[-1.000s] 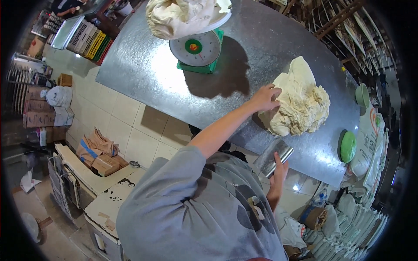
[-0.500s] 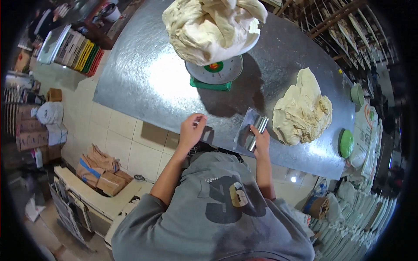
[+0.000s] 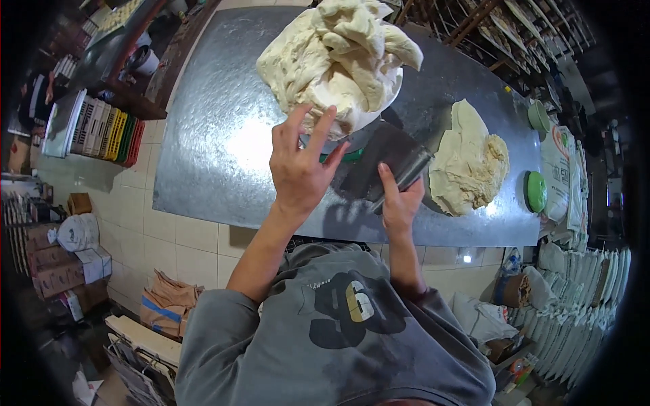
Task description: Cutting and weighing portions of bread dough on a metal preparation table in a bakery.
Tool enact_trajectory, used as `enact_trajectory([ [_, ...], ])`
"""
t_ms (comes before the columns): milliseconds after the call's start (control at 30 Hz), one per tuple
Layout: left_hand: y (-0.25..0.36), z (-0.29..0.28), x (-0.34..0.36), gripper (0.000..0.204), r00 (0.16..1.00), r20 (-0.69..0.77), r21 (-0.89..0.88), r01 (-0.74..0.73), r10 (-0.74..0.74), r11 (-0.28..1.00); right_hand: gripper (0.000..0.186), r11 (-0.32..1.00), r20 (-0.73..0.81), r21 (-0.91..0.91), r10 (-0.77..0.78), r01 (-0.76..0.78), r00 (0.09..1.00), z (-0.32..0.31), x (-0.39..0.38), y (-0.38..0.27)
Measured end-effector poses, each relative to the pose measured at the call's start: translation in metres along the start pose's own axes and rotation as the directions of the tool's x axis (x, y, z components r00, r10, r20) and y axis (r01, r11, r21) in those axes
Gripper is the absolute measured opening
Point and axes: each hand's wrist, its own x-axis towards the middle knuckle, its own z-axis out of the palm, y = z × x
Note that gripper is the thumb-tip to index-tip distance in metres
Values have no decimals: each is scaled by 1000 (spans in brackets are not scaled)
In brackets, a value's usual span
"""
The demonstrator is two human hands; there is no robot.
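A big mass of pale dough [image 3: 291,61] is heaped on the white pan [image 3: 391,97] of a green scale [image 3: 352,156], hiding most of the dial. My left hand [image 3: 300,166] reaches up to the near edge of this dough, fingers spread and the fingertips at its surface; whether they press in I cannot tell. In my right hand [image 3: 402,203] is a metal dough scraper [image 3: 386,159], gripped by its round handle, its flat blade tilted above the table toward the scale. A second, flatter piece of dough [image 3: 470,162] lies to the right of that hand.
All this stands on a metal-topped table [image 3: 196,135]. Toward its right end are a green round object [image 3: 536,191] and a pale green bowl [image 3: 539,116]. Stacked crates [image 3: 112,128] stand off to the left, racks [image 3: 514,34] at the far right, and sacks [image 3: 565,304] at the lower right.
My left hand has risen from the table's near edge to the dough on the scale, its fingers spreading. The scraper has lifted and moved toward the scale in my right hand.
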Motion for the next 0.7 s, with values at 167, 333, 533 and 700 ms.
enact_trajectory([
  [167,6,11,8,57,990,25,143,-138,136,980,34,1000,37,26,12,-13,999,-12,1,0],
  [333,24,14,22,46,985,117,235,-154,130,960,35,1000,97,25,10,-13,995,-23,7,-1],
  [533,31,6,25,21,983,150,230,-139,106,963,39,991,207,-42,-117,128,971,-2,56,-50],
  [700,41,-9,21,18,979,17,196,-203,204,959,47,926,423,-359,52,115,905,19,25,-31],
])
